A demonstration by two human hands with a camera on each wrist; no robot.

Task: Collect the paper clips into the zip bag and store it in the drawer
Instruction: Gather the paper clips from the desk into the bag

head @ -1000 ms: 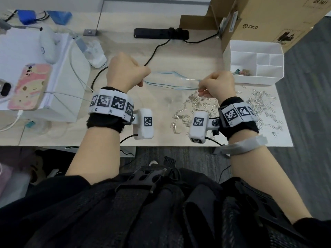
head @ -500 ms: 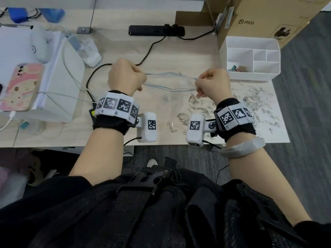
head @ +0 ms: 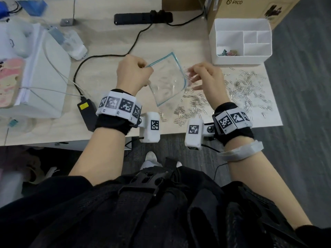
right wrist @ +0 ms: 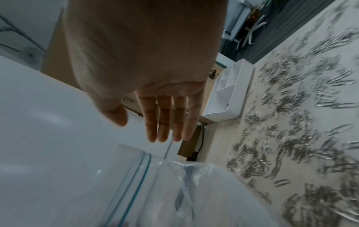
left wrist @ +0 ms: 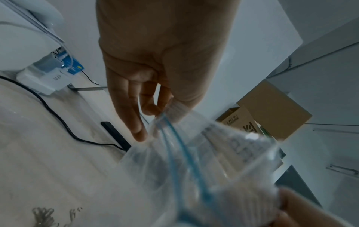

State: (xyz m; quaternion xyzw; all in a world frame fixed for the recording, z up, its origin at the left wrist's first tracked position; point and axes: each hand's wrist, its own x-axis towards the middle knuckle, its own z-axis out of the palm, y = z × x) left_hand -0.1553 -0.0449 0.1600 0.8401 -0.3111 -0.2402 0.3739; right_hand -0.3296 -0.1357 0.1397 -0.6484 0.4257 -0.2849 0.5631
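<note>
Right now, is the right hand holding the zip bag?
No, the right hand has its fingers straight and spread, apart from the zip bag, which only the left hand pinches at its corner.

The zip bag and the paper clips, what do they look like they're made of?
Zip bag: thin clear plastic film, probably; glossy, creased, the desk shows through, blue seal strip along its edge.
Paper clips: bare metal wire, likely steel; silvery with bright glints.

A pale wood surface (head: 107,42) stands on dark grey carpet (head: 304,86). A cardboard box (head: 250,8) sits at its far right corner
</note>
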